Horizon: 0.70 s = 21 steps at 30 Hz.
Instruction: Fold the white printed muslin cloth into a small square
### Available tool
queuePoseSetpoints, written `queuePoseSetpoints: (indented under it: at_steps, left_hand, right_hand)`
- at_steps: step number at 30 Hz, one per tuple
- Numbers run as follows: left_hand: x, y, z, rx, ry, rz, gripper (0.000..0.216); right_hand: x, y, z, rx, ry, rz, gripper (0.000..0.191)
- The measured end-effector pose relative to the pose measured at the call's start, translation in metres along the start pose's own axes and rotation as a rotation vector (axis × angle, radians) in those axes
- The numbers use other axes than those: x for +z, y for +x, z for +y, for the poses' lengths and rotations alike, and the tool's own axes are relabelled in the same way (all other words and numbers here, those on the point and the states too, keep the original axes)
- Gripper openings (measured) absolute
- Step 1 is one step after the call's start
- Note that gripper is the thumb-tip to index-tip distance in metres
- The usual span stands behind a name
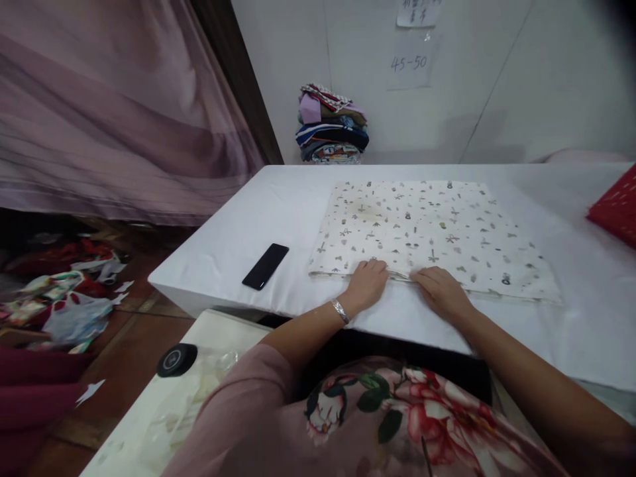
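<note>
A white cloth with small printed figures lies folded and flat on the white-covered table. Its near edge shows several layers. My left hand, with a silver bracelet at the wrist, is closed on that near edge, left of its middle. A little to the right, my right hand grips the same edge, its fingers curled over the fabric. The thumbs are mostly hidden.
A black phone lies left of the cloth. Folded clothes are stacked beyond the table, and red fabric sits at the right. A black round object rests on a lower surface. Bags lie on the floor.
</note>
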<state>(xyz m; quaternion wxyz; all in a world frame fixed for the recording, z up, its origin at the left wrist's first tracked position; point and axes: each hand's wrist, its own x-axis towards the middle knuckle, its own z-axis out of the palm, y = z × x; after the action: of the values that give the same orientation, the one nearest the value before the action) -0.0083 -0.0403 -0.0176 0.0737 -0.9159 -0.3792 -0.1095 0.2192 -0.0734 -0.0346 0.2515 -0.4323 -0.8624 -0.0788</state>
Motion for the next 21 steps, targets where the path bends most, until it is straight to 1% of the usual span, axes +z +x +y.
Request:
queuePoseSetpoints:
  at_steps: [5,11,17,21]
  left_hand:
    - [-0.006,-0.01,-0.011,-0.016,0.008,0.006,0.014]
    - [-0.013,-0.013,-0.012,-0.067,-0.057,0.0,0.011]
    - [-0.011,-0.01,-0.011,-0.058,-0.08,0.01,0.02]
    - [-0.007,-0.011,-0.012,0.011,-0.056,0.068,0.025]
  right_hand:
    - [-0.001,0.002,-0.001,-0.002,0.018,-0.002,0.025]
    - [0.0,0.001,-0.001,0.032,0.042,0.022,0.026]
    - [0.0,0.002,-0.001,0.062,0.075,0.033,0.024]
    - [0.0,0.002,-0.001,0.059,0.07,0.014,0.023]
